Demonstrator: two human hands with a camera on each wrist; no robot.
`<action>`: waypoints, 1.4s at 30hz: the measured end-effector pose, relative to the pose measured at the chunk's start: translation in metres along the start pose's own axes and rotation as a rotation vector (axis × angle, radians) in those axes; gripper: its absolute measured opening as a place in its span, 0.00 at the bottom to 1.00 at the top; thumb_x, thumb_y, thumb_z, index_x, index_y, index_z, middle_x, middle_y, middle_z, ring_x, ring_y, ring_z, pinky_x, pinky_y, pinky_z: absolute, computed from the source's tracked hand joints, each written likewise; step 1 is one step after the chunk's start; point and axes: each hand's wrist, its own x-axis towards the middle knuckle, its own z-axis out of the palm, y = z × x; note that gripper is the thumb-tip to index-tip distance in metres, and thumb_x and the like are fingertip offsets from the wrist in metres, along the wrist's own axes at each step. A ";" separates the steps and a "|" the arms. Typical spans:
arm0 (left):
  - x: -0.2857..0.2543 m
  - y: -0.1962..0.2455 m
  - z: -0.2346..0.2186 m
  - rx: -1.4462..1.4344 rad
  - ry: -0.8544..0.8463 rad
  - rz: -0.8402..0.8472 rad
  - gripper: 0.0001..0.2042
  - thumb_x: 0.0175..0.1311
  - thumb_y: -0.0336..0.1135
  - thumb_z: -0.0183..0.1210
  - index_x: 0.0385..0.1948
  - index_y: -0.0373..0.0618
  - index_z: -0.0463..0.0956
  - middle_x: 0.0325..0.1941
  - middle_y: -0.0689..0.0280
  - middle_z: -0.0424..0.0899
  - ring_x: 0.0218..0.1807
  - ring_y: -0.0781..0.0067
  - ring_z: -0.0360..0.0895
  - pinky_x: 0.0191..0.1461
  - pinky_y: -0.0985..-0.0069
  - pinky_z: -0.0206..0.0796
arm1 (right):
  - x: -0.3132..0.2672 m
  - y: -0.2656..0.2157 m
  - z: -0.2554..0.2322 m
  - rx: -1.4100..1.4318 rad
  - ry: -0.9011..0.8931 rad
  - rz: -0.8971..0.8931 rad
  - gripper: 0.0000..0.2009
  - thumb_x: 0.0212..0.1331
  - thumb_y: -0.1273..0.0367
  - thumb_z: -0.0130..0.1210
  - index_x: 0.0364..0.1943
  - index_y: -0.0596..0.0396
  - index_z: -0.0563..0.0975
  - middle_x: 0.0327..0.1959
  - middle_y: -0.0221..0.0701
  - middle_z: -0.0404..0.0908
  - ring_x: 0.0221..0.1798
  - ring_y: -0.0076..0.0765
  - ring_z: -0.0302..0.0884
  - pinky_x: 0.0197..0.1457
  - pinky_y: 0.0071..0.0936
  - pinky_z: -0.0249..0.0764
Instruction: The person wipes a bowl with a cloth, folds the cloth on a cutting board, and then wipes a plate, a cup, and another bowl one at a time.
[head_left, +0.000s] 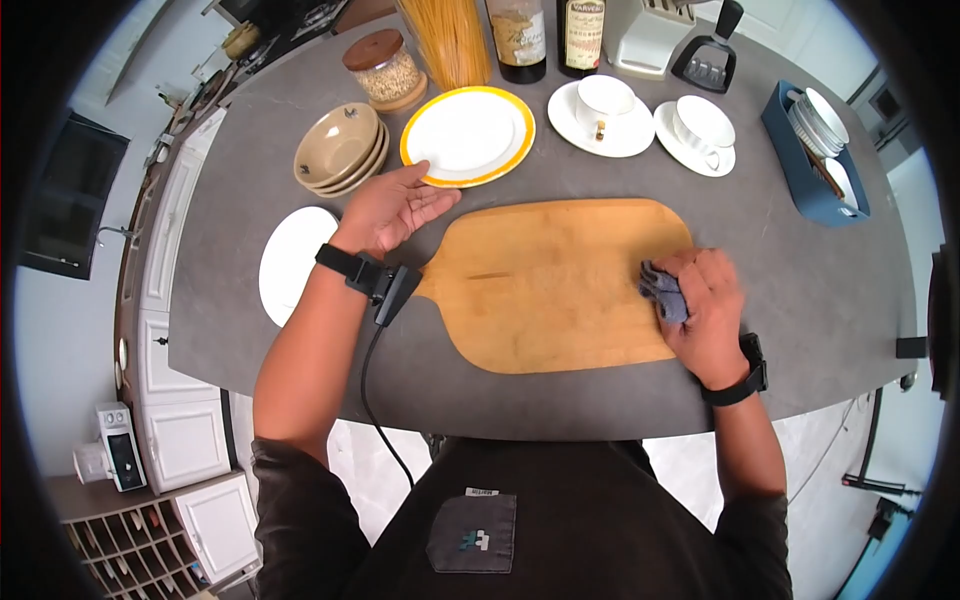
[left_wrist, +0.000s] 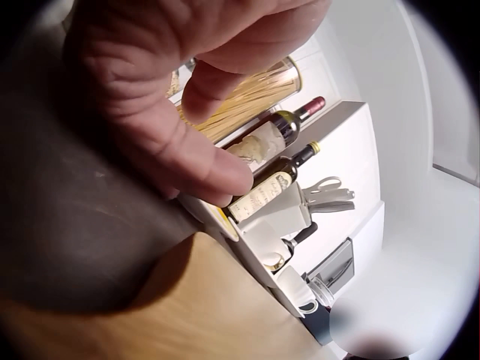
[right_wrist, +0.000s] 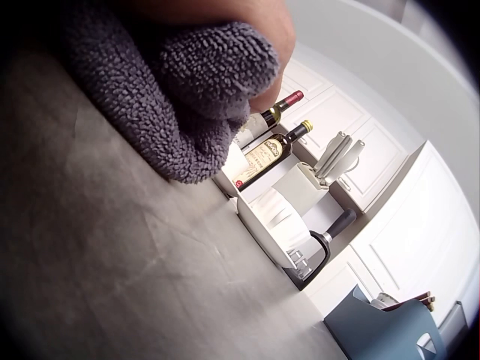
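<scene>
My right hand (head_left: 708, 300) grips a bunched grey-purple terry cloth (head_left: 662, 292) at the right edge of the wooden cutting board (head_left: 560, 290). In the right wrist view the folded cloth (right_wrist: 172, 90) hangs below the fingers, close over the grey tabletop. My left hand (head_left: 400, 208) holds nothing, its fingers loosely bent. It hovers beyond the board's handle, with fingertips overlapping the near rim of a white plate with a yellow edge (head_left: 468, 137) in the head view. Close up in the left wrist view, the left hand's fingers (left_wrist: 172, 142) are relaxed.
Stacked beige bowls (head_left: 335, 150) and a white plate (head_left: 296, 262) stand on the left. Along the back are a grain jar (head_left: 385, 75), spaghetti (head_left: 447, 45), two bottles (head_left: 518, 40) and a knife block (head_left: 645, 40). White cups on saucers (head_left: 605, 140) and a blue bin of dishes (head_left: 800, 170) stand right.
</scene>
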 end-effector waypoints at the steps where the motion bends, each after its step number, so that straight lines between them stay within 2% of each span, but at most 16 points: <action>1: 0.005 0.001 0.000 0.002 -0.007 0.015 0.18 0.85 0.35 0.57 0.59 0.22 0.71 0.54 0.42 0.85 0.55 0.52 0.90 0.59 0.68 0.90 | 0.000 0.000 0.000 0.010 0.001 0.003 0.27 0.32 0.82 0.64 0.46 0.53 0.84 0.42 0.35 0.81 0.46 0.52 0.78 0.50 0.44 0.74; 7: 0.014 0.005 0.007 0.204 -0.017 -0.033 0.17 0.86 0.34 0.54 0.62 0.26 0.71 0.57 0.43 0.86 0.57 0.52 0.90 0.63 0.63 0.88 | -0.001 -0.001 -0.001 0.007 0.002 0.010 0.27 0.32 0.82 0.65 0.46 0.52 0.84 0.42 0.35 0.81 0.46 0.51 0.78 0.49 0.44 0.74; 9: 0.009 0.004 0.014 0.178 -0.055 0.011 0.16 0.86 0.32 0.53 0.62 0.27 0.71 0.59 0.44 0.85 0.58 0.55 0.89 0.65 0.61 0.87 | -0.001 -0.002 -0.003 0.003 0.016 0.001 0.27 0.32 0.82 0.65 0.46 0.52 0.84 0.42 0.34 0.81 0.45 0.51 0.77 0.49 0.44 0.74; 11: 0.000 -0.002 0.021 0.068 -0.079 0.201 0.15 0.85 0.32 0.54 0.61 0.27 0.72 0.58 0.49 0.87 0.57 0.60 0.90 0.63 0.65 0.88 | -0.001 -0.003 -0.004 0.006 0.000 0.020 0.27 0.32 0.81 0.66 0.46 0.51 0.85 0.41 0.35 0.80 0.45 0.52 0.77 0.49 0.44 0.74; 13: -0.015 -0.006 0.026 0.107 -0.104 0.287 0.13 0.84 0.29 0.52 0.60 0.28 0.73 0.59 0.51 0.87 0.56 0.63 0.90 0.61 0.67 0.88 | -0.002 -0.004 -0.006 0.000 0.000 0.017 0.27 0.32 0.81 0.66 0.46 0.51 0.85 0.40 0.35 0.80 0.45 0.52 0.77 0.49 0.45 0.74; 15: -0.040 -0.013 0.038 0.124 -0.104 0.311 0.13 0.82 0.27 0.52 0.61 0.29 0.73 0.59 0.52 0.87 0.56 0.64 0.90 0.61 0.67 0.88 | -0.002 -0.004 -0.006 -0.014 0.004 0.018 0.27 0.32 0.81 0.66 0.46 0.51 0.85 0.40 0.35 0.79 0.45 0.53 0.77 0.49 0.45 0.74; 19: -0.062 -0.033 0.038 0.013 -0.270 0.280 0.14 0.79 0.26 0.54 0.60 0.29 0.76 0.58 0.52 0.88 0.56 0.62 0.90 0.61 0.62 0.87 | -0.003 -0.005 -0.007 -0.013 0.019 0.031 0.26 0.33 0.79 0.68 0.46 0.50 0.85 0.39 0.35 0.79 0.45 0.53 0.77 0.48 0.46 0.74; 25: -0.085 -0.056 0.038 0.136 -0.443 0.087 0.17 0.79 0.27 0.59 0.65 0.33 0.75 0.58 0.58 0.87 0.55 0.69 0.89 0.59 0.68 0.86 | -0.004 -0.012 -0.004 0.012 0.045 0.085 0.21 0.42 0.79 0.68 0.46 0.52 0.85 0.40 0.38 0.81 0.45 0.55 0.79 0.50 0.47 0.76; 27: -0.083 -0.061 0.034 0.187 -0.455 0.100 0.18 0.79 0.28 0.60 0.66 0.33 0.73 0.58 0.59 0.86 0.56 0.71 0.88 0.59 0.68 0.86 | -0.001 -0.018 -0.002 0.064 0.099 0.135 0.19 0.47 0.80 0.67 0.47 0.53 0.85 0.43 0.40 0.84 0.47 0.56 0.81 0.52 0.47 0.77; 31: -0.075 -0.069 0.031 0.256 -0.516 0.132 0.22 0.78 0.31 0.62 0.69 0.35 0.69 0.58 0.62 0.83 0.54 0.76 0.87 0.56 0.71 0.86 | 0.004 -0.029 -0.001 0.111 0.119 0.128 0.21 0.47 0.80 0.67 0.50 0.53 0.86 0.46 0.40 0.87 0.50 0.56 0.83 0.54 0.47 0.77; 33: -0.082 -0.065 0.036 0.269 -0.527 0.139 0.23 0.78 0.31 0.62 0.70 0.35 0.68 0.58 0.62 0.83 0.53 0.77 0.86 0.54 0.73 0.85 | 0.008 -0.038 -0.001 0.105 0.070 0.060 0.22 0.47 0.83 0.67 0.51 0.54 0.86 0.47 0.39 0.88 0.53 0.54 0.84 0.60 0.45 0.78; 34: -0.086 -0.061 0.038 0.290 -0.533 0.156 0.23 0.78 0.32 0.62 0.70 0.36 0.68 0.58 0.62 0.83 0.52 0.78 0.86 0.52 0.75 0.85 | 0.008 -0.040 -0.001 0.071 -0.002 0.024 0.27 0.40 0.80 0.70 0.53 0.53 0.87 0.52 0.36 0.87 0.56 0.50 0.82 0.62 0.46 0.75; 35: -0.087 -0.062 0.038 0.274 -0.533 0.153 0.23 0.78 0.32 0.62 0.70 0.36 0.68 0.58 0.62 0.83 0.52 0.78 0.86 0.52 0.75 0.85 | 0.011 -0.050 -0.002 0.066 -0.016 0.020 0.27 0.40 0.80 0.70 0.53 0.53 0.87 0.52 0.36 0.87 0.56 0.50 0.82 0.62 0.46 0.75; 37: -0.088 -0.065 0.039 0.318 -0.475 0.158 0.23 0.79 0.31 0.60 0.71 0.36 0.67 0.57 0.62 0.84 0.49 0.80 0.85 0.49 0.77 0.84 | 0.020 -0.072 -0.007 0.022 -0.190 -0.026 0.26 0.42 0.81 0.70 0.53 0.56 0.86 0.53 0.36 0.87 0.58 0.49 0.81 0.64 0.43 0.74; 38: -0.087 -0.064 0.040 0.300 -0.468 0.150 0.23 0.79 0.31 0.60 0.71 0.36 0.67 0.57 0.62 0.84 0.49 0.80 0.85 0.49 0.77 0.84 | 0.020 -0.072 -0.007 0.021 -0.222 -0.044 0.27 0.40 0.80 0.70 0.52 0.57 0.86 0.56 0.36 0.85 0.58 0.48 0.80 0.64 0.42 0.74; 42: -0.097 -0.056 0.040 0.411 -0.481 0.189 0.23 0.80 0.31 0.57 0.72 0.35 0.66 0.57 0.60 0.84 0.52 0.76 0.87 0.49 0.74 0.86 | 0.028 -0.066 -0.014 -0.010 -0.298 -0.059 0.26 0.39 0.80 0.70 0.51 0.57 0.87 0.53 0.36 0.85 0.56 0.49 0.79 0.63 0.44 0.74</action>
